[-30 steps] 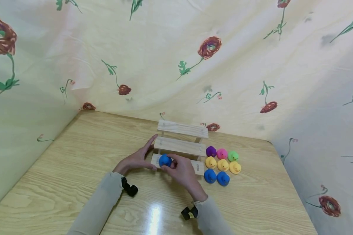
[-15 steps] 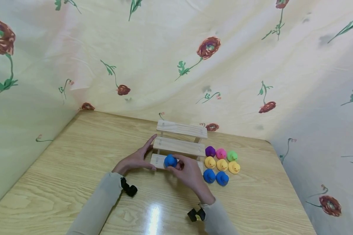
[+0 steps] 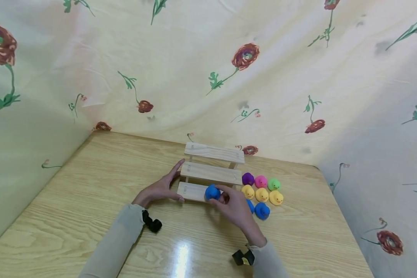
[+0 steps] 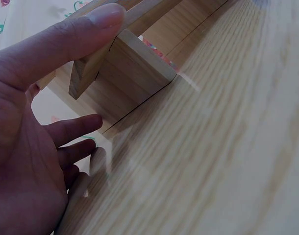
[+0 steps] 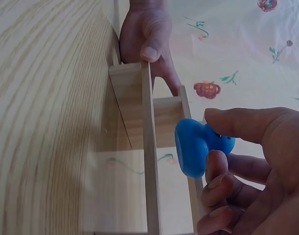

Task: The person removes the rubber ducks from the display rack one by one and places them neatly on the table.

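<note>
A small wooden three-tier stand point(image 3: 211, 173) stands on the table. My right hand point(image 3: 235, 206) pinches a blue rubber duck point(image 3: 212, 192) between thumb and fingers, over the lowest tier. In the right wrist view the duck point(image 5: 198, 147) appears tilted in the fingertips; whether it touches the board I cannot tell. My left hand point(image 3: 161, 189) is spread at the stand's left end, thumb by the front board and index finger reaching up beside the middle tier. Seen from the left wrist, the thumb point(image 4: 66, 41) lies along the board's end, with the other fingers loosely extended.
Right of the stand sit more rubber ducks: a purple one point(image 3: 248, 178), a pink one point(image 3: 261, 181), a green one point(image 3: 273, 184), a row of yellow ducks point(image 3: 262, 195) and two blue ducks point(image 3: 262, 211), one partly hidden by my right hand. A flowered cloth point(image 3: 180, 69) hangs behind.
My right hand has moved steadily rightward along the lowest tier with the blue duck, from near its left part to about the middle. The left hand keeps its place.
</note>
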`<state>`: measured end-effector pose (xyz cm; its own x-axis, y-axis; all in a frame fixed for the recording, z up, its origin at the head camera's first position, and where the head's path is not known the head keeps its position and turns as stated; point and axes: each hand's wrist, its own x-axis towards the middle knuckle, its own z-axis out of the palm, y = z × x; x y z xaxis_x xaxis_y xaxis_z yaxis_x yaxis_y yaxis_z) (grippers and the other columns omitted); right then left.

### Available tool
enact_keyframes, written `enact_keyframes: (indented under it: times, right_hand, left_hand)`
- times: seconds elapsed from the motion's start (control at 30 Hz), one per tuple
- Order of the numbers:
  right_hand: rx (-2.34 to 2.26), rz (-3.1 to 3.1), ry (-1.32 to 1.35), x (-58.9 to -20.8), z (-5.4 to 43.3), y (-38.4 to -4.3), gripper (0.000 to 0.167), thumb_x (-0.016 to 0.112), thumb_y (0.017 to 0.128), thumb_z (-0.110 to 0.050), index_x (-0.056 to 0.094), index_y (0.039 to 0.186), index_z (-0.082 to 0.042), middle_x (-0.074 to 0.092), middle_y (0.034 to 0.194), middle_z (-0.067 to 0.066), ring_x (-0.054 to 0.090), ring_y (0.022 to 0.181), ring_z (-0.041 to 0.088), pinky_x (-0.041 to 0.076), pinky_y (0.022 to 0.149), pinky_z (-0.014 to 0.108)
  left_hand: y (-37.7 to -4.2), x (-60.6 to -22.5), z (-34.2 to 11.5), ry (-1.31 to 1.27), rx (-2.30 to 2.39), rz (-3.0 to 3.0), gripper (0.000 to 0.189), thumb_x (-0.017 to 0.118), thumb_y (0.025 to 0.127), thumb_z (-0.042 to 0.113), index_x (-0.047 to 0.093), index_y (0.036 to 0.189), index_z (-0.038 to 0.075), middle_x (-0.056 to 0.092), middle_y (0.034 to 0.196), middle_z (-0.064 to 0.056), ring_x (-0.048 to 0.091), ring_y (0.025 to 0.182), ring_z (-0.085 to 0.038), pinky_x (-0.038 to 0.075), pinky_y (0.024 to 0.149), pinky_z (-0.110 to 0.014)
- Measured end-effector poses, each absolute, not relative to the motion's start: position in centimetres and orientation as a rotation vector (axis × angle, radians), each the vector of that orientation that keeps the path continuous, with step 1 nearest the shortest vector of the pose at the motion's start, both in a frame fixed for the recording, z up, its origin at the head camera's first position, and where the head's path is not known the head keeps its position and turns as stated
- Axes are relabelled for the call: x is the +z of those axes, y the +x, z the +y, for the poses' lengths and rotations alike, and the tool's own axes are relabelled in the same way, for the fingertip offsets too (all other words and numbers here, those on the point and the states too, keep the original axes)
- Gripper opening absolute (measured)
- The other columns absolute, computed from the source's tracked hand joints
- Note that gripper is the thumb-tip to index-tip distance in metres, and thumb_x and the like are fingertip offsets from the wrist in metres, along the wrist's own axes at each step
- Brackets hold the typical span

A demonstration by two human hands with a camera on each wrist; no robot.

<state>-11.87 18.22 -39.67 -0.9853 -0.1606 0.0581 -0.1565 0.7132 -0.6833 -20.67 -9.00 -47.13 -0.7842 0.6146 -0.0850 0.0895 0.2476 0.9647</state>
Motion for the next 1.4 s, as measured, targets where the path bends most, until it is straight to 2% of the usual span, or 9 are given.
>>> enact_keyframes:
  times: [0.37,0.67,0.9,1.13,1.4]
  right_hand:
    - [-1.169,2.887,-0.205,-39.4,20.4,-11.4,0.043,0.08,0.085,-0.022,0.07,0.124,-0.008,0.059,0.073,-0.002,0.05,0.067,0.009,0.041,0.056,0.017]
    - [-1.177,2.939,-0.193,-39.3,22.4,-11.0,0.044,0.082,0.083,-0.019,0.07,0.124,-0.007,0.059,0.074,-0.001,0.051,0.067,0.008,0.043,0.058,0.018]
    - [-1.168,2.979,-0.244,-39.3,23.8,-10.9,0.042,0.082,0.082,-0.016,0.071,0.122,-0.005,0.059,0.072,-0.001,0.049,0.065,0.005,0.042,0.054,0.017]
    - [-1.126,2.999,-0.206,-39.1,25.3,-10.6,0.04,0.081,0.084,-0.014,0.071,0.121,-0.004,0.058,0.072,0.0,0.049,0.066,0.006,0.043,0.056,0.018]
    - [-1.077,2.989,-0.113,-38.7,27.1,-10.2,0.04,0.079,0.085,-0.012,0.07,0.122,-0.002,0.058,0.073,0.002,0.049,0.066,0.008,0.043,0.056,0.018]
  left_hand:
    - [-20.6,-47.1,-9.0,0.635,1.555,2.069,0.129,0.089,0.075,0.024,-0.007,0.156,0.052,-0.002,0.17,-0.016,0.006,0.158,-0.037,0.011,0.125,-0.063]
    - [-20.7,-47.0,-9.1,0.637,1.562,2.054,0.131,0.089,0.075,0.022,-0.01,0.159,0.041,-0.005,0.17,-0.016,0.004,0.158,-0.038,0.01,0.125,-0.063]
    - [-20.7,-46.9,-9.1,0.642,1.566,2.053,0.13,0.088,0.076,0.02,-0.01,0.159,0.041,-0.004,0.169,-0.018,0.005,0.158,-0.039,0.011,0.124,-0.064]
    - [-20.7,-47.1,-9.0,0.646,1.554,2.068,0.13,0.089,0.076,0.023,-0.009,0.158,0.045,-0.001,0.169,-0.019,0.006,0.158,-0.038,0.011,0.124,-0.064]
    - [-20.8,-47.1,-9.0,0.654,1.557,2.066,0.13,0.088,0.077,0.02,-0.01,0.159,0.04,-0.004,0.17,-0.017,0.005,0.158,-0.038,0.011,0.124,-0.064]
